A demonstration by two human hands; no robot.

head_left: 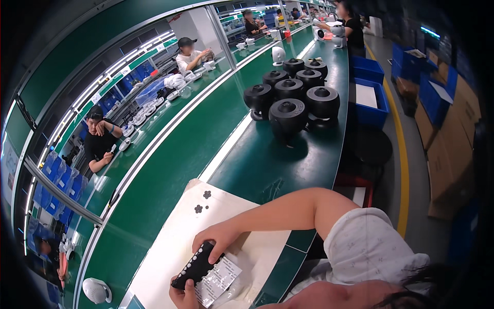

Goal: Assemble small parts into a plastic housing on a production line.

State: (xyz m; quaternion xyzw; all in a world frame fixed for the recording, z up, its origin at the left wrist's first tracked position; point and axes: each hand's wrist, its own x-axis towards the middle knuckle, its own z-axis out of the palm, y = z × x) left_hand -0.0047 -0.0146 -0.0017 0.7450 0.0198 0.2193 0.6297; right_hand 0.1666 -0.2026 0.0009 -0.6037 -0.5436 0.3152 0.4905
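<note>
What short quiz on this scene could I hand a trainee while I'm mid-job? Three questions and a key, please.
1. True or false: the left hand and the right hand both touch the black piece with white dots.
2. How many dark flower-shaped pieces lie on the pale sheet?
3. The black rounded devices stand on: A) the floor; B) the green bench; C) the pale sheet.

Key: 1. True. 2. Two. 3. B.

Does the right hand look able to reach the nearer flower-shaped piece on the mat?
Probably yes: the flower-shaped piece lies uncovered on the mat beyond the right hand, nothing between, though that hand holds a black item.
</note>
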